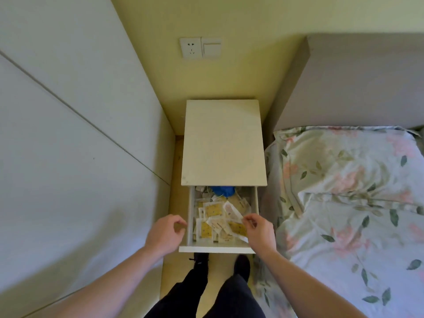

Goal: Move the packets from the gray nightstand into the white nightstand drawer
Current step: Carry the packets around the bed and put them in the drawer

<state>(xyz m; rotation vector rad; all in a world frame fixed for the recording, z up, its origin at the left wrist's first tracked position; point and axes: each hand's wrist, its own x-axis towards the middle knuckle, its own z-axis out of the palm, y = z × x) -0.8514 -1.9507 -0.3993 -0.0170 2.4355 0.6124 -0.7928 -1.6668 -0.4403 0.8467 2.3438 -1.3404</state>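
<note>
This is a bedroom in a home. A bed with a floral sheet and a padded grey headboard fills the right side, and a narrow white nightstand stands against its left edge. A wall socket and light switch sit on the yellow wall above, with white wardrobe panels along the left.

floral bedding, grey headboard, wall socket

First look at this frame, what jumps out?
The open drawer of the white nightstand, centre frame, heaped with yellow and white packets and something blue at its back. The right hand pinches a packet at the drawer's right edge; the left hand hangs curled just outside its left wall. A floral-sheeted bed fills the right.
</note>
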